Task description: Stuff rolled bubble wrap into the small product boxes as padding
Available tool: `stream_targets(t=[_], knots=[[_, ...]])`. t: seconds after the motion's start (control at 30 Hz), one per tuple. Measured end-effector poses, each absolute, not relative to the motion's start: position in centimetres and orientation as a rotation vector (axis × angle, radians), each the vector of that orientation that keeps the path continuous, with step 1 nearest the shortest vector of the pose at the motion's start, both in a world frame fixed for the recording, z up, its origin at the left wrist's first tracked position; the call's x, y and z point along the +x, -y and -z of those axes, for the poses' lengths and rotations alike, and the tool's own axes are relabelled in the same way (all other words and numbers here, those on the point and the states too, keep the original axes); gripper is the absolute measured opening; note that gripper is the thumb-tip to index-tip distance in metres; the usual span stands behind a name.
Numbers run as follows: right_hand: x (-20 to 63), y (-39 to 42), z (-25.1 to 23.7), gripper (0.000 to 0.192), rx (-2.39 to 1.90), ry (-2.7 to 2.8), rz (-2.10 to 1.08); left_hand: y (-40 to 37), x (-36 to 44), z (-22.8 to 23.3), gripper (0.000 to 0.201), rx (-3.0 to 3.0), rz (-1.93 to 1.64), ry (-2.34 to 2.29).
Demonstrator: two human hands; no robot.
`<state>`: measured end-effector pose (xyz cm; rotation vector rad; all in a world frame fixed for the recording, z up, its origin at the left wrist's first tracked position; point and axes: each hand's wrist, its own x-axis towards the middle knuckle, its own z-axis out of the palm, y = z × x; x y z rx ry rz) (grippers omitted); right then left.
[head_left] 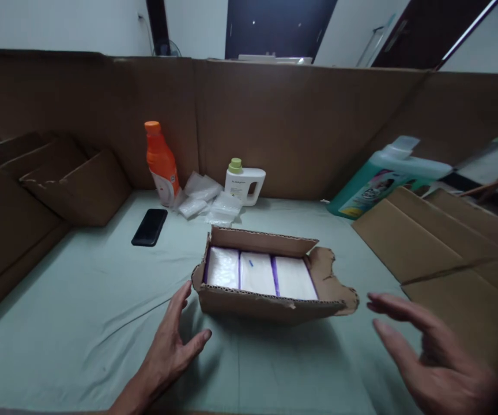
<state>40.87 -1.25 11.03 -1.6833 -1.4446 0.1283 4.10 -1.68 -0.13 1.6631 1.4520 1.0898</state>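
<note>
An open cardboard box point(270, 308) sits in the middle of the table, its flaps raised. Inside lie three white packs side by side, the left pack point(223, 268), the middle pack point(257, 275) and the right pack point(294, 279), with purple edges between them. My left hand point(169, 343) is by the box's left front corner, thumb and fingers apart, holding nothing. Off the box's right end, my right hand point(437, 351) is open too, thumb apart from the fingers, with a gap between it and the torn flap.
A black phone point(149, 227) lies at left. Behind the box stand an orange bottle point(161, 164), clear plastic packets point(206, 196) and a white jug point(244, 183). A teal detergent jug point(378, 178) leans at right. Cardboard boxes point(76, 184) and a cardboard wall point(266, 127) surround the cloth.
</note>
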Motion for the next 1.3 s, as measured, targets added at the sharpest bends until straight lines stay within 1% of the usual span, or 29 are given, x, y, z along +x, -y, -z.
stream_targets(t=[0.07,0.17,0.3,0.37,0.4,0.5,0.57,0.67,0.8,0.87,0.9,1.0,1.1,1.2,1.27,1.3], knots=[[41.7,0.3,-7.6,0.037,-1.774,1.472,-0.351,1.1,4.7,-0.2,0.074,1.632,-1.079,-1.405],[40.2,-1.6,-3.7,0.037,-1.77,1.56,-0.653,-0.1,6.2,-0.8,0.058,1.626,-1.046,-1.357],[36.3,-4.7,-2.6,0.035,-1.752,1.547,-0.884,-3.0,6.8,-0.9,0.037,1.583,-1.115,-1.469],[35.3,-6.5,-2.9,0.032,-1.709,1.555,-0.923,-4.8,6.2,-0.9,0.032,1.562,-1.163,-1.516],[35.2,-7.5,-3.0,0.028,-1.671,1.58,-0.941,-5.6,5.8,-0.8,0.033,1.553,-1.187,-1.526],[36.3,-11.3,-3.9,0.02,-1.504,1.698,-1.009,-7.0,4.4,-0.6,0.043,1.518,-1.233,-1.558],[37.4,-14.8,-5.0,0.02,-1.397,1.756,-1.008,-7.1,3.8,-0.1,0.045,1.51,-1.239,-1.605],[37.3,-21.8,-6.6,0.019,-1.324,1.794,-0.946,-6.6,3.7,1.1,0.039,1.527,-1.232,-1.687],[32.7,-30.9,-6.6,0.013,-1.305,1.882,-0.931,-6.4,4.0,1.9,0.033,1.547,-1.222,-1.72],[30.0,-33.7,-5.7,0.01,-1.308,1.916,-0.928,-6.5,4.0,1.8,0.031,1.551,-1.218,-1.712],[29.2,-34.4,-5.2,0.013,-1.312,1.921,-0.92,-6.6,4.0,1.8,0.03,1.556,-1.219,-1.709],[29.7,-33.9,-4.4,0.022,-1.371,1.835,-0.835,-6.7,3.8,1.9,0.029,1.571,-1.235,-1.707],[34.7,-29.2,-4.7,0.024,-1.495,1.585,-0.66,-6.7,3.4,2.6,0.03,1.574,-1.229,-1.701],[40.7,-20.6,-4.9,0.036,-1.628,1.328,-0.513,-6.8,3.0,3.0,0.034,1.55,-1.19,-1.692],[43.2,-13.6,-4.8,0.041,-1.686,1.142,-0.523,-6.6,2.8,2.5,0.041,1.506,-1.165,-1.708],[43.8,-10.2,-4.6,0.042,-1.694,1.047,-0.577,-6.3,2.8,1.9,0.048,1.476,-1.165,-1.733]])
